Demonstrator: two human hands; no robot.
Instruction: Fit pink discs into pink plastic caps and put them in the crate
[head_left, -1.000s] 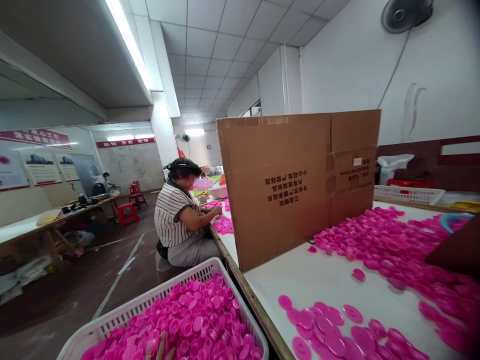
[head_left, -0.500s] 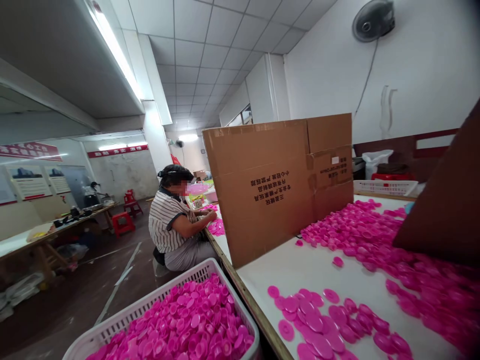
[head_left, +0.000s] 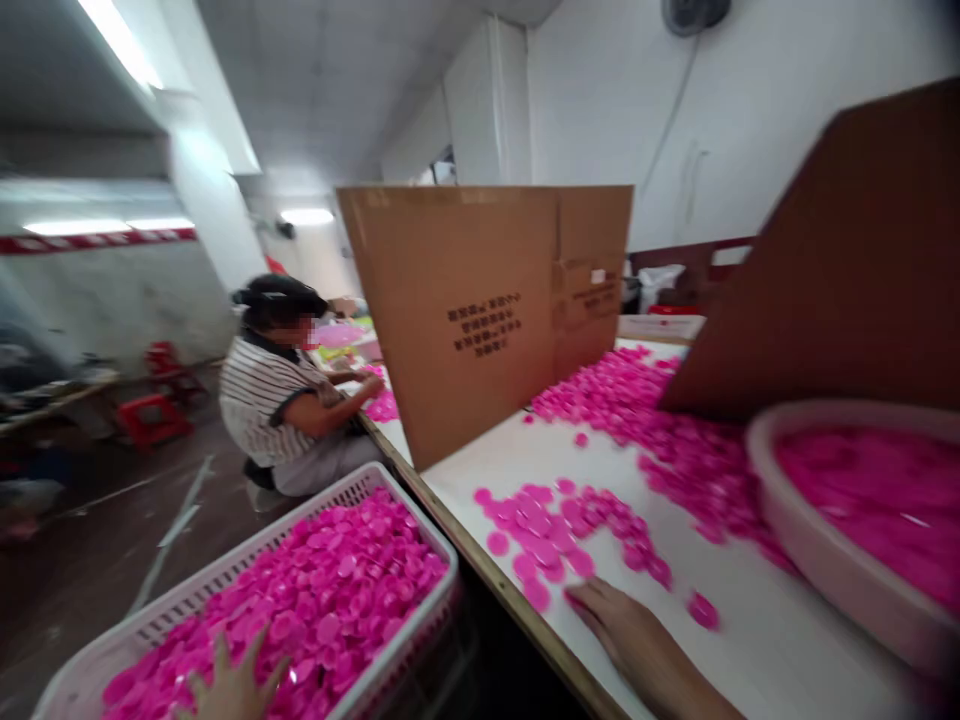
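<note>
Along the table [head_left: 765, 640], open right hand [head_left: 637, 640] by pink caps [head_left: 540, 535], open left hand [head_left: 232, 685] over basket [head_left: 409, 520], tub [head_left: 817, 570] newly showing

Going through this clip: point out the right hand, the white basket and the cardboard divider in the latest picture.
right hand [head_left: 634, 640], head view, back of the hand
white basket [head_left: 225, 572], head view, far rim
cardboard divider [head_left: 420, 300], head view, wide front panel

**Head-worn view, looking forward and down along a workbench**

The single camera sits on the person's head, close above the white table [head_left: 787, 640]. Their left hand [head_left: 232, 685] and right hand [head_left: 637, 640] enter at the bottom edge, beside the plastic crate [head_left: 225, 575], facing the cardboard divider [head_left: 465, 320] ahead.
</note>
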